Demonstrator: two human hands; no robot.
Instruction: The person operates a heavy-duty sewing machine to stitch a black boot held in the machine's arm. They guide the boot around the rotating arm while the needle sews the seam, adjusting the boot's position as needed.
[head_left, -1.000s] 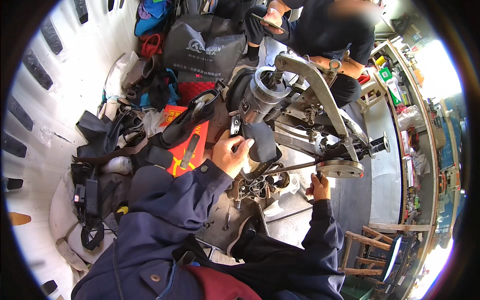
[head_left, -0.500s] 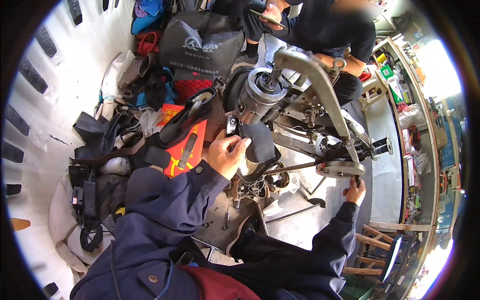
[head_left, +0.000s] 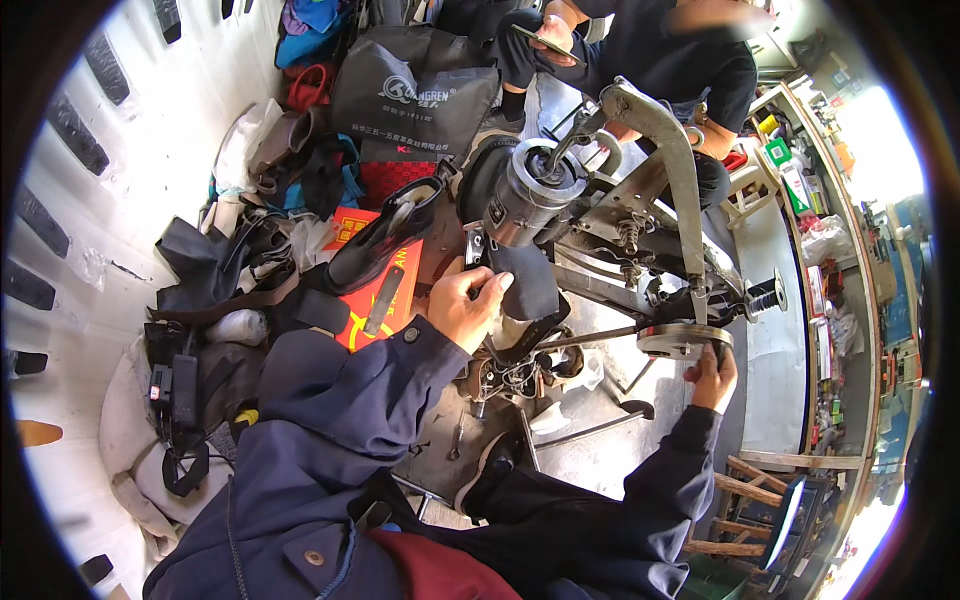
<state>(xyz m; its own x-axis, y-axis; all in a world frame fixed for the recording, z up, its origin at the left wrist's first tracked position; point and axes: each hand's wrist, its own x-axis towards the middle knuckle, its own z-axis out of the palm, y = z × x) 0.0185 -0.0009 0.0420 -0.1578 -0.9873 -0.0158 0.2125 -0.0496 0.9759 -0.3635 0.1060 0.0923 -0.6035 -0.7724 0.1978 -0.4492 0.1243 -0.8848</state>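
Observation:
A hand-cranked shoe-stitching machine, with a steel cylinder head [head_left: 528,200] and a curved metal arm [head_left: 672,165], stands before me. My left hand [head_left: 465,308] pinches the near edge of a black flap of shoe material [head_left: 530,284] just below the head. The flap's upper end runs in under the head, so the stitching point is hidden. At the machine's right end my right hand [head_left: 712,378] has its fingers curled on the rim of a metal handwheel [head_left: 678,341].
To the left, a black boot [head_left: 385,238] lies on a red box [head_left: 350,312] beside a flat dark strip [head_left: 385,300]. Behind it stands a dark bag [head_left: 415,95]. Another person [head_left: 670,60] sits opposite, holding a phone. Cluttered shelves [head_left: 825,260] line the right side.
The curved arm's upper end has shifted right and up, and my right hand has moved slightly up along the wheel rim. My left hand keeps its pinch. The whole view has shifted a little.

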